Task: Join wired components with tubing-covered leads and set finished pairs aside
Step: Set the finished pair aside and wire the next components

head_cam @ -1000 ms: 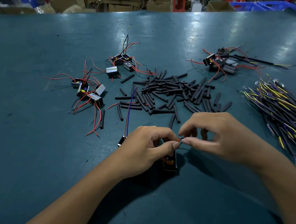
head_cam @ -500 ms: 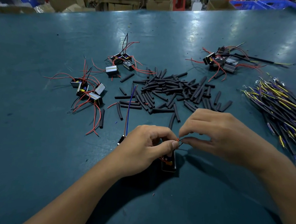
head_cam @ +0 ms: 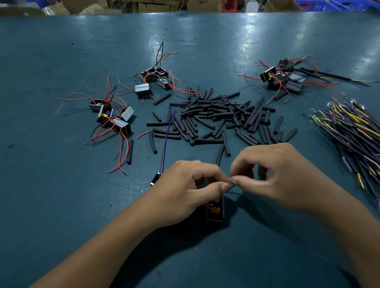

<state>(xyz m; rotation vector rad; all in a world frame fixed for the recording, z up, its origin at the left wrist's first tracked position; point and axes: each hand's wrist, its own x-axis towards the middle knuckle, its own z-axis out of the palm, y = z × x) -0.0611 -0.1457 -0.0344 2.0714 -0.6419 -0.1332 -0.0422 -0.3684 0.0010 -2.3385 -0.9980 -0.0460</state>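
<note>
Red lead tip is pinched between left hand and right hand, apparently mid-joining; next likely needs twisting the ends tight above the component.

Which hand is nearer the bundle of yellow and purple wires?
Right. The right hand sits just left of the bundle of yellow and purple wires; the left hand is farther left, beyond it.
</note>
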